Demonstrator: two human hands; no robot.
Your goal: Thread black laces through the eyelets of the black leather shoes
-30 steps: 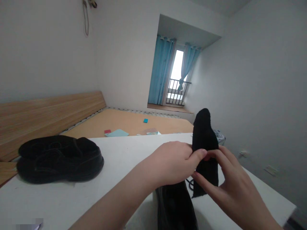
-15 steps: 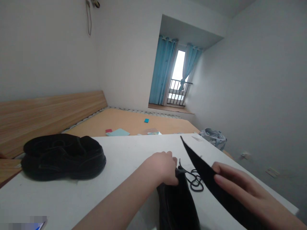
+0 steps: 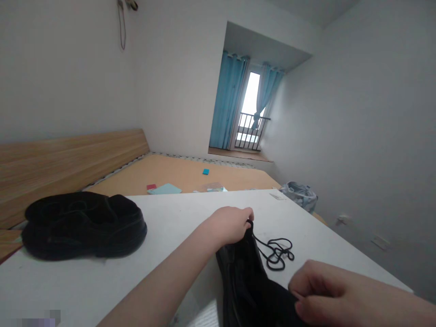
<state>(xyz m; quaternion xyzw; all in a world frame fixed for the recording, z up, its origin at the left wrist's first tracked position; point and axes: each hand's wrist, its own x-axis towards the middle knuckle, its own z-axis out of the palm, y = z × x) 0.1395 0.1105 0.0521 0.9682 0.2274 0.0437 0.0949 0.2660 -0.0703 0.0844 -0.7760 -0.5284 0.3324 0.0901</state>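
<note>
A black shoe [image 3: 230,284] lies on the white table in front of me, its opening toward me and its near end cut off by the frame. My left hand [image 3: 230,225] is closed on the shoe's tongue at the far side of the opening. Pinched in my right hand [image 3: 323,290] is a black insole [image 3: 281,297], its front part down in the shoe and hard to tell from the dark lining. Loose black laces [image 3: 277,254] trail in loops to the right of the shoe. Another black shoe [image 3: 85,227] rests on the left.
The white table [image 3: 177,218] reaches back to a tan bed surface [image 3: 177,165] carrying a red item, a pale green sheet [image 3: 165,189] and a small blue square [image 3: 206,171]. A patterned basket [image 3: 299,195] stands beyond the right edge. A blurred patch covers the lower left corner.
My right hand has moved down and brought the insole from the air beside the shoe into its opening. My left hand has pulled the tongue up and away, and the laces have shifted.
</note>
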